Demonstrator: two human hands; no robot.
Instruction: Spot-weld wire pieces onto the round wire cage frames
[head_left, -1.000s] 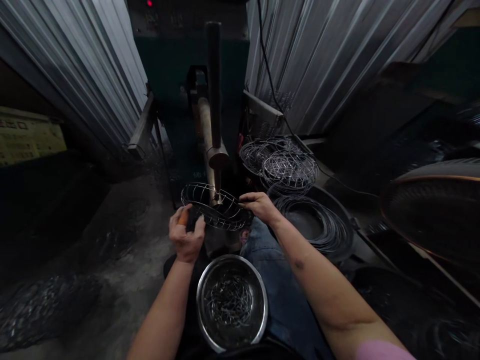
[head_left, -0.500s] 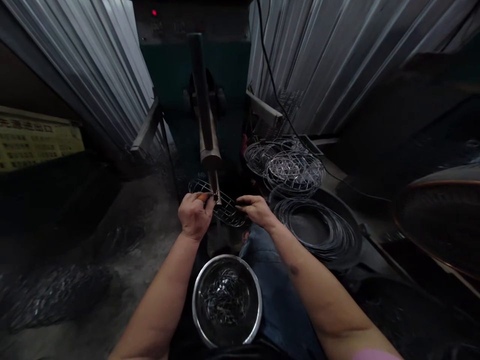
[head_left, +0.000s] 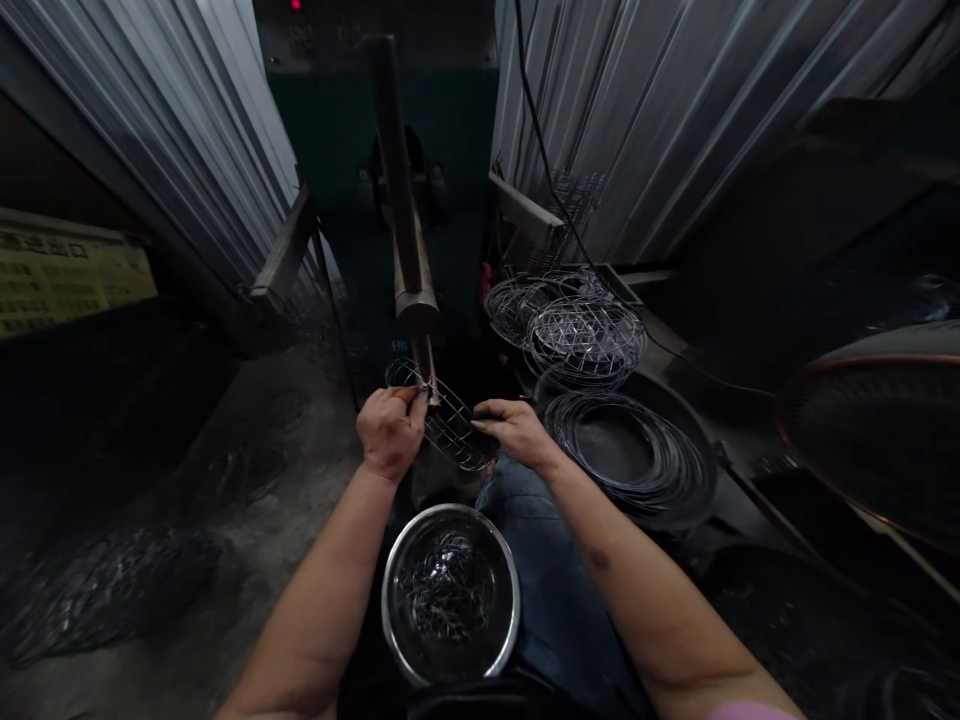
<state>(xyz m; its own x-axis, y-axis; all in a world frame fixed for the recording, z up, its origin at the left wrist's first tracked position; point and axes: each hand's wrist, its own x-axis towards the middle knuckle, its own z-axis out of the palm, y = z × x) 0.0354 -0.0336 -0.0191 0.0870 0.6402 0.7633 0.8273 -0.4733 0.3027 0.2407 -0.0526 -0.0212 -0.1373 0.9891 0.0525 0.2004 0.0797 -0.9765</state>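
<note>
A wire rack (head_left: 453, 430) of curved rim and crossing wires hangs tilted under the tip of a machine's metal arm (head_left: 417, 300). My left hand (head_left: 390, 430) is closed at the tip, pinching a small orange piece (head_left: 406, 394) against the rack's wires. On the other side, my right hand (head_left: 514, 428) has its thumb and fingers pressed together at the rack's right edge. Below my hands, a steel bowl (head_left: 388, 600) holds many short bent metal pieces.
To the right lie stacked wire racks (head_left: 581, 335) and a coil of wire (head_left: 637, 465) in a dark round pan. A yellow crate (head_left: 71, 275) stands left. A round copper-rimmed object (head_left: 885, 440) is far right, and a black cable hangs behind.
The wire rack has turned and its lower right end has dropped a little. Both hands stay nearly in place. The whole view has shifted slightly.
</note>
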